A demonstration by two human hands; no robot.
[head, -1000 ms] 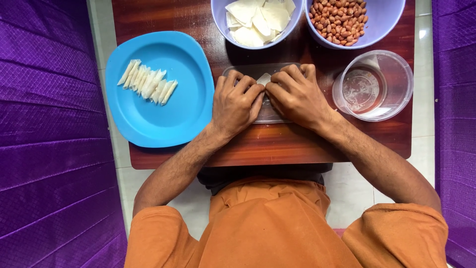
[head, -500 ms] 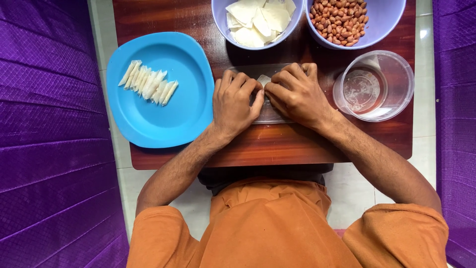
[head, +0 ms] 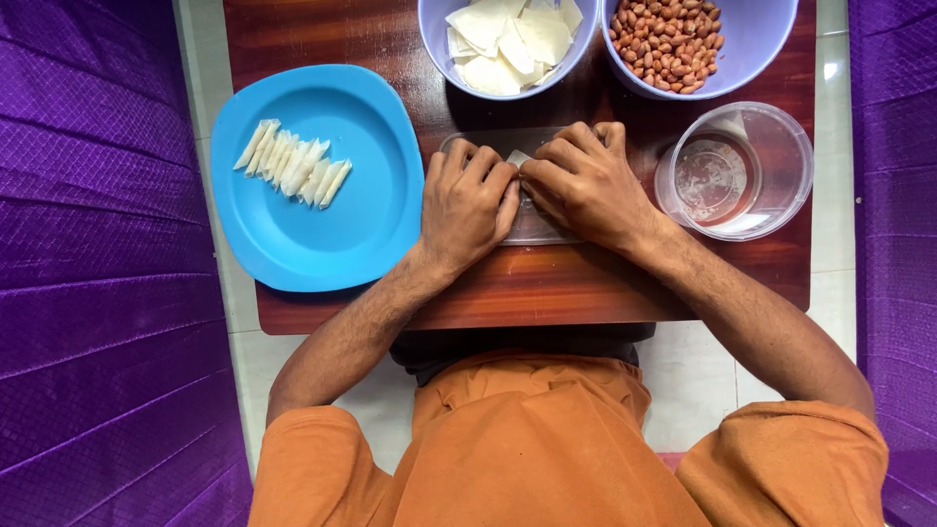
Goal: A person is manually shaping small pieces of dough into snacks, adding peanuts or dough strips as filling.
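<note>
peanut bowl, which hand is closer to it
Right. The right hand lies just below the peanut bowl, knuckles close to its near rim. The left hand is beside it, farther off, under the bowl of white wrappers.

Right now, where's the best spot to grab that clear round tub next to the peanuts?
Probably grip the clear tub by its rim, from the table's right edge: that side is bare, while the right hand sits on its left and the peanut bowl crowds the far side.
</note>
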